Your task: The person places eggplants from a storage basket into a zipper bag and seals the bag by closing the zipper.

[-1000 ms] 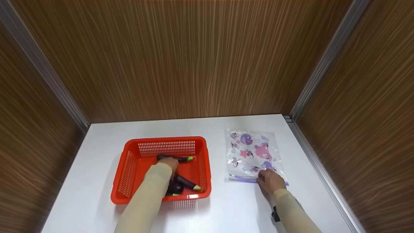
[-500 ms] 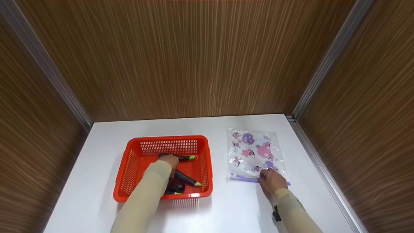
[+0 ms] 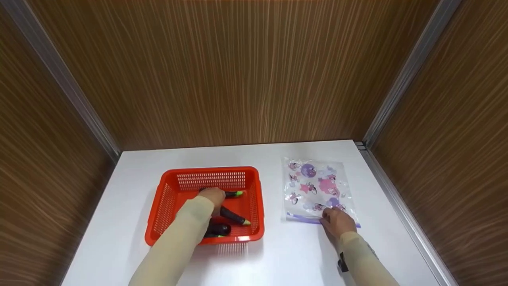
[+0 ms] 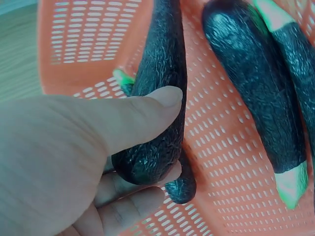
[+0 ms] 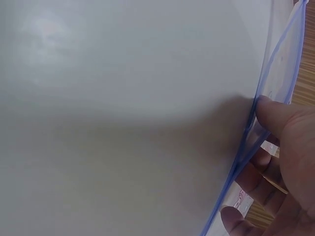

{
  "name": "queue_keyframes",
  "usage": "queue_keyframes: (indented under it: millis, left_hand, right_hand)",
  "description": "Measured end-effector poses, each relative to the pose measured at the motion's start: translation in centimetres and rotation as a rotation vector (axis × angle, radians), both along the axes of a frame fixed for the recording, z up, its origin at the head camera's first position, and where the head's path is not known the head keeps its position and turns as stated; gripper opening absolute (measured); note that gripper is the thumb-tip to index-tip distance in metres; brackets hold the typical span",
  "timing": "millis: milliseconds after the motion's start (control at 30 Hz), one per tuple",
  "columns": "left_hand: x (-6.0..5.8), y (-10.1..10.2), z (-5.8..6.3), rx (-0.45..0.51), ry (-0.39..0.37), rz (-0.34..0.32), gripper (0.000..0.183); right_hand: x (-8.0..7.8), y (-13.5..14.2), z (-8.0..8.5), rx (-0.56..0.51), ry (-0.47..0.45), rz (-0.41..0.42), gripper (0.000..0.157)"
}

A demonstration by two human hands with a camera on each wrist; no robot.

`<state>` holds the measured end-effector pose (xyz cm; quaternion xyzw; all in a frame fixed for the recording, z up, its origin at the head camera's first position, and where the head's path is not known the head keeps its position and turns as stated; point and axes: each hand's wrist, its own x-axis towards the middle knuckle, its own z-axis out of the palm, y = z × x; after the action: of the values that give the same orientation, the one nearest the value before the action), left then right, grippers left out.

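In the red basket [image 3: 254,174] my left hand [image 3: 213,196] holds a dark eggplant [image 3: 234,215], its green-tipped end pointing right. The left wrist view shows my thumb across the thick end of this eggplant [image 4: 162,64], with fingers beneath. Another eggplant [image 3: 234,194] lies behind my hand; others, one being the front eggplant [image 3: 219,229], lie near the basket's front wall. On the right, my right hand [image 3: 339,222] pinches the purple-edged mouth of a clear printed zip bag [image 3: 313,186]. The mouth gapes slightly in the right wrist view, where my thumb [image 5: 275,113] is at the lip.
Basket and bag lie side by side on a white table [image 3: 293,254]. A wood-grain panel [image 3: 238,79] rises behind it, and side panels stand left and right. A metal rail [image 3: 408,218] runs along the table's right side.
My left hand and the eggplant in it have shifted slightly away from the basket's front wall. My right hand stays at the bag's mouth. The whole head view has drifted a little.
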<state>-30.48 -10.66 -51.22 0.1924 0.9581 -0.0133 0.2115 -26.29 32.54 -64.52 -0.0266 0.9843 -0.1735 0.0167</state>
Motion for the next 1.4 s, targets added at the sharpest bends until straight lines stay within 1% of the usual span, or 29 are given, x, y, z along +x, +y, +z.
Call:
queue_keyframes:
  millis: [100, 233, 333, 500, 667, 767, 900, 1000, 1267, 1400]
  left_hand:
    - [0.1, -0.5, 0.0, 0.027, 0.018, 0.024, 0.025]
    - [0.4, -1.3, 0.3, 0.09, 0.073, 0.064, 0.03]
    - [0.7, -1.9, 0.8, 0.124, 0.117, 0.091, 0.027]
    - [1.6, -2.7, 1.7, 0.177, 0.159, 0.134, 0.02]
    - [2.5, -3.3, 1.9, 0.253, 0.229, 0.148, 0.023]
    - [3.1, -3.5, 1.8, 0.292, 0.264, 0.133, 0.03]
    - [3.7, -3.8, 1.8, 0.333, 0.273, 0.143, 0.04]
    - [4.1, -4.0, 1.9, 0.348, 0.274, 0.166, 0.043]
    - [4.8, -4.2, 1.9, 0.378, 0.273, 0.187, 0.044]
    - [5.0, -4.4, 1.7, 0.387, 0.284, 0.184, 0.042]
  right_hand:
    - [-0.2, -0.1, -0.3, -0.001, 0.012, 0.014, 0.018]
    - [-0.3, -0.3, -0.6, -0.001, 0.028, 0.021, 0.019]
    - [-0.4, -0.5, -0.6, -0.001, 0.029, 0.009, 0.019]
    - [-0.6, -0.6, -0.5, 0.013, 0.044, -0.008, 0.018]
    - [-0.6, -0.7, -0.5, 0.027, 0.063, -0.025, 0.019]
    - [-0.5, -0.9, -0.5, 0.022, 0.072, -0.033, 0.017]
    - [-0.5, -1.5, -0.4, 0.015, 0.08, -0.015, 0.016]
    - [-0.5, -2.2, -0.4, 0.016, 0.078, 0.005, 0.015]
    - [0.3, -4.9, -0.1, -0.002, 0.054, 0.062, 0.011]
    - [0.9, -6.3, 0.2, -0.02, 0.053, 0.1, 0.015]
